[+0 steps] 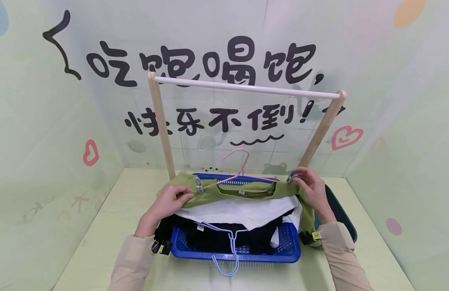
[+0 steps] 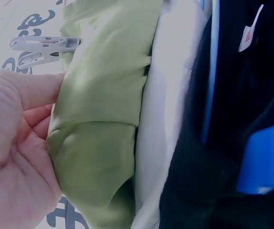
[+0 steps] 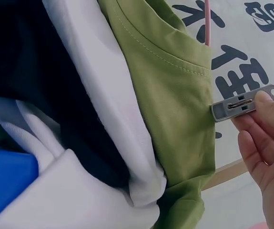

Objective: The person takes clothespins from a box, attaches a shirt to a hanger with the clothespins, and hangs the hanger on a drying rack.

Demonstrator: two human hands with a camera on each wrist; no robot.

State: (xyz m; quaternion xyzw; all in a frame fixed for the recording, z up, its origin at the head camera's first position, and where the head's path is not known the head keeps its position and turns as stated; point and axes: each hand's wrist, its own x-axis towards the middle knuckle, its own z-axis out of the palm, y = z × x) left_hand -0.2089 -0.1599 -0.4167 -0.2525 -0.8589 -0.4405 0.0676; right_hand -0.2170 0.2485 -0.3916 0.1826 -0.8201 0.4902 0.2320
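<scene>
A green shirt (image 1: pixel 210 198) hangs on a pink hanger (image 1: pixel 242 165), over white and black garments. Its left shoulder is between the thumb and fingers of my left hand (image 1: pixel 173 199), which pinches the cloth; the left wrist view shows the thumb on the fabric (image 2: pixel 98 95) and fingers partly hidden behind it. Just beside that hand, a grey clothespin (image 1: pixel 199 185) is clipped to the shirt. My right hand (image 1: pixel 311 186) pinches a second grey clothespin (image 3: pixel 244 104), whose tip meets the edge of the right shoulder.
A blue basket (image 1: pixel 235 257) holds the white cloth (image 1: pixel 239 212) and black cloth (image 1: pixel 217 240), with a blue hanger (image 1: pixel 233 246) across its front rim. Behind stands a wooden rack with a white rod (image 1: pixel 246 87). A dark green container (image 1: pixel 342 214) sits at the right.
</scene>
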